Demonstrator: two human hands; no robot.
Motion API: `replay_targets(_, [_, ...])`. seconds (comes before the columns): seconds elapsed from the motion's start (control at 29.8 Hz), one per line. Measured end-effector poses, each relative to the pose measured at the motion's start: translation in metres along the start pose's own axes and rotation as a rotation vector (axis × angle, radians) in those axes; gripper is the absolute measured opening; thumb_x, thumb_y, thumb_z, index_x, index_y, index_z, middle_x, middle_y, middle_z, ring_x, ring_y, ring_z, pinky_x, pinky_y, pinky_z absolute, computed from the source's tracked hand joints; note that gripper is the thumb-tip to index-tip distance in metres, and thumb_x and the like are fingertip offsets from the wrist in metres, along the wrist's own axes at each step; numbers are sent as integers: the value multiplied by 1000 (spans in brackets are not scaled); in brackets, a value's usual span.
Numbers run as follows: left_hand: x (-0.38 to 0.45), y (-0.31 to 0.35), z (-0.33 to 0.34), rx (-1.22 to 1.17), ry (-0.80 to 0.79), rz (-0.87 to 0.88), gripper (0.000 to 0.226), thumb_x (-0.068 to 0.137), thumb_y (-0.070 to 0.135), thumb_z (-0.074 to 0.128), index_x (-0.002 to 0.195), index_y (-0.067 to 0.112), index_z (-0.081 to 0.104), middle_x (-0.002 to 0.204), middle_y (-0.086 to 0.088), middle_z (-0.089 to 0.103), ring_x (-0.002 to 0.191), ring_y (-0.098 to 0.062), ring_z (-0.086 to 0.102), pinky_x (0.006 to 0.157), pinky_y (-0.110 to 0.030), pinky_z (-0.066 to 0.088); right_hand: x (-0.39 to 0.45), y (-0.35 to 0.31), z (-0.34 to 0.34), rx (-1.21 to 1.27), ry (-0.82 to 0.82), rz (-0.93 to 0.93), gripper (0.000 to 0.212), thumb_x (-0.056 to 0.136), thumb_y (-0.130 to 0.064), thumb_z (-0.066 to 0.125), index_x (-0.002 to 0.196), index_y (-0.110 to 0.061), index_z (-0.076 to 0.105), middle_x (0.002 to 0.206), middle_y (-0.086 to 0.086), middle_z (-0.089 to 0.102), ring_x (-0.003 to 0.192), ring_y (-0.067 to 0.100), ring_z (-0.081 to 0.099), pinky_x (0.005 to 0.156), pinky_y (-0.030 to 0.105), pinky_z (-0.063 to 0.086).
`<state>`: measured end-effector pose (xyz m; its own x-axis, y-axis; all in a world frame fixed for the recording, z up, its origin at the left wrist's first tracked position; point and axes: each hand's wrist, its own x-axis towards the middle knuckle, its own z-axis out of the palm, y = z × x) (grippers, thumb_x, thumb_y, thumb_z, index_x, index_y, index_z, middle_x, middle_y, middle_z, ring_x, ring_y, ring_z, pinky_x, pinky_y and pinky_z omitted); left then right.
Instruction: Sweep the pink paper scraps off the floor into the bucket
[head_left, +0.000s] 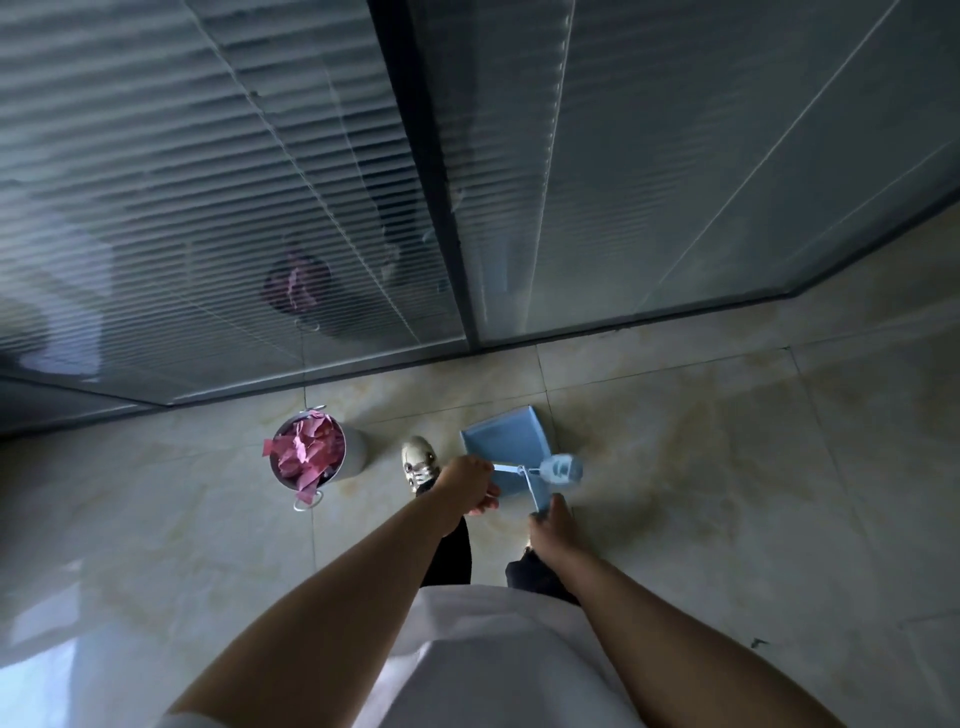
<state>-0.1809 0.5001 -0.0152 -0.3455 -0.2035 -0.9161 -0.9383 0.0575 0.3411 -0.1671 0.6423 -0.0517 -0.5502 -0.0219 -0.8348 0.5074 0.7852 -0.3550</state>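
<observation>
A small metal bucket (349, 457) stands on the tiled floor, filled with pink paper scraps (309, 449); a few hang over its rim. To its right a light blue dustpan (501, 436) rests on the floor with no scraps showing in it. My left hand (467, 486) is closed on a thin pale blue handle that runs right to a blurred brush head (562, 467) beside the pan. My right hand (551, 525) grips the wider blue dustpan handle (537, 498). I see no pink scraps on the floor.
A glass wall with blinds (260, 208) and a dark metal post (436, 208) rise just beyond the bucket and dustpan. My white shoe (420, 460) is planted between bucket and dustpan. Beige tiles (727, 467) spread to the right and left.
</observation>
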Motion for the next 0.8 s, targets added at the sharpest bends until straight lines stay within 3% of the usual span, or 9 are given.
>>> replay_targets(0.13, [4,-7,-18,-173,41,-100,25,98,11,40,77,15,52,41,0,57,25,-10,49,32,-11,35,2,-23,7,37,-11,-27,33,95,-16,45,126,-7,44,117,17,60,102,32,60,74,27,38])
replay_targets(0.3, [19,-10,-58,-231,72,-74,26,98,6,33,80,16,50,61,-9,56,27,-12,48,44,-19,34,9,-64,25,47,53,0,32,95,-13,44,125,-3,44,120,20,59,106,35,58,81,32,42])
replay_targets(0.54, [43,-19,-126,-229,118,-98,29,96,2,30,79,15,48,49,-5,58,28,-13,51,40,-12,30,32,-131,40,89,156,56,34,97,-14,38,129,-1,41,129,26,54,115,40,53,90,37,42])
replay_targets(0.67, [49,-20,-151,-260,122,-91,29,96,-1,30,78,15,47,61,-9,56,25,-10,49,33,-8,30,47,-161,45,136,161,68,38,98,-16,37,133,-3,40,132,23,53,116,39,53,92,39,43])
replay_targets(0.8, [55,-21,-166,-248,111,-86,28,97,0,32,78,14,47,63,-10,54,23,-10,47,30,-8,31,57,-171,50,147,129,147,40,95,-14,37,133,-5,38,130,20,53,102,33,54,83,36,45])
